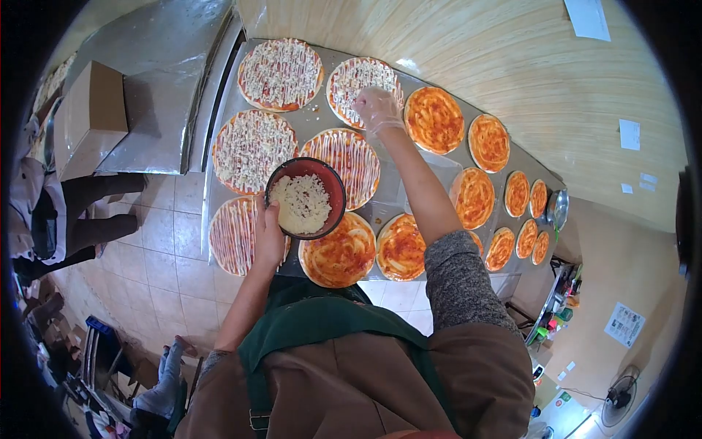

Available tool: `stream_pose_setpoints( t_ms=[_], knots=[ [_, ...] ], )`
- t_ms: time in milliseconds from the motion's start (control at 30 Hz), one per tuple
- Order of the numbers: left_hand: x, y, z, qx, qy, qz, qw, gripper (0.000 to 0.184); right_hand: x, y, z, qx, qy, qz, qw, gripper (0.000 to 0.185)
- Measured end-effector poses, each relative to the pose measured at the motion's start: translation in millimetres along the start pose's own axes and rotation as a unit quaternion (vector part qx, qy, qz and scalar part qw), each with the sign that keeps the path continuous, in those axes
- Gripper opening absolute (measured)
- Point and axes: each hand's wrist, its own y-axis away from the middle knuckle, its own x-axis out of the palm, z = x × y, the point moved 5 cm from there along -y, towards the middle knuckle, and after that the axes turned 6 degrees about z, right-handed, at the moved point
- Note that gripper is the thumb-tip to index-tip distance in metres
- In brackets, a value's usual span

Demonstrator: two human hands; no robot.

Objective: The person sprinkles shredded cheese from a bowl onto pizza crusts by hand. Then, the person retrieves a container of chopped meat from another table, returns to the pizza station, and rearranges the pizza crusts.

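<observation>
My left hand (269,233) is closed on the rim of a bowl (338,192), dark outside and red inside, with grated white cheese (301,205) in it. The bowl is held above the pizzas near the table's front. My right hand (378,110), in a clear plastic glove, is closed just over a pizza (349,82) with white sauce stripes and scattered cheese; what its fingers hold is hidden. Cheese covers two more pizzas, one at the back left (281,74) and one (254,151) nearer me. White stripes mark a pizza (351,167) beside the bowl and another (232,238) at front left.
Several pizza bases with only red sauce (434,120) run along the metal table (453,159) to the right. A metal bowl (559,208) stands at its far end. A cardboard box (93,121) rests on a metal surface at left. Other people (73,216) are at the left.
</observation>
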Motion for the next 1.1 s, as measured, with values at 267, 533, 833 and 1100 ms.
stream_pose_setpoints(
  t_ms=[267, 533, 833, 1100],
  knots=[
    [9, -10, 5, 0.011, -0.005, -0.023, 1.0, 0.058, 13, 10, -25, -0.045, 0.125, 0.069, 0.989, 0.012],
    [23, -45, 9, 0.064, -0.115, -0.001, 0.991, 0.041, -45, 95, 109, -0.125, -0.074, 0.23, 0.962, 0.023],
    [52, -54, 1, 0.117, -0.16, -0.015, 0.98, 0.042, -7, 135, 115, -0.007, -0.286, 0.278, 0.917, 0.027],
    [75, -74, -12, 0.103, -0.148, -0.026, 0.983, 0.045, -34, 101, 51, 0.179, -0.71, 0.21, 0.648, 0.015]
  ],
)
